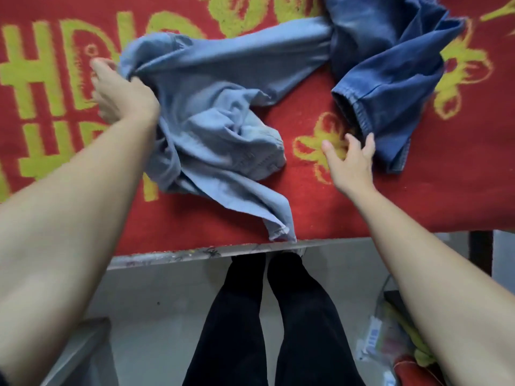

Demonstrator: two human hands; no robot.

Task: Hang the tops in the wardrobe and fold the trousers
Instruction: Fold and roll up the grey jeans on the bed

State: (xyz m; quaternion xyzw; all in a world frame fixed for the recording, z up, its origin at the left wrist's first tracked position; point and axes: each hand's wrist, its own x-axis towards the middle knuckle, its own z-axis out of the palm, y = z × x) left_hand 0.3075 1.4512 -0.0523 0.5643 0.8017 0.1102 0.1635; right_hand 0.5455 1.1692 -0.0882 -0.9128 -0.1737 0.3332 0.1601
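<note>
Firmly, the left hand [122,93] gripped a bunched edge of the light blue garment [217,118], which lay crumpled on the red mat [306,207] covering the surface [167,257]. The right hand [349,160] was released, fingers spread, fingertips at the hem of the dark blue denim garment [390,65] lying beyond.

Two garments [223,115] [390,68], one mat [334,215]

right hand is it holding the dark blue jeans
No, the right hand is open, fingers spread beside the hem of the dark blue jeans, while the left hand grips the light blue garment.
</note>
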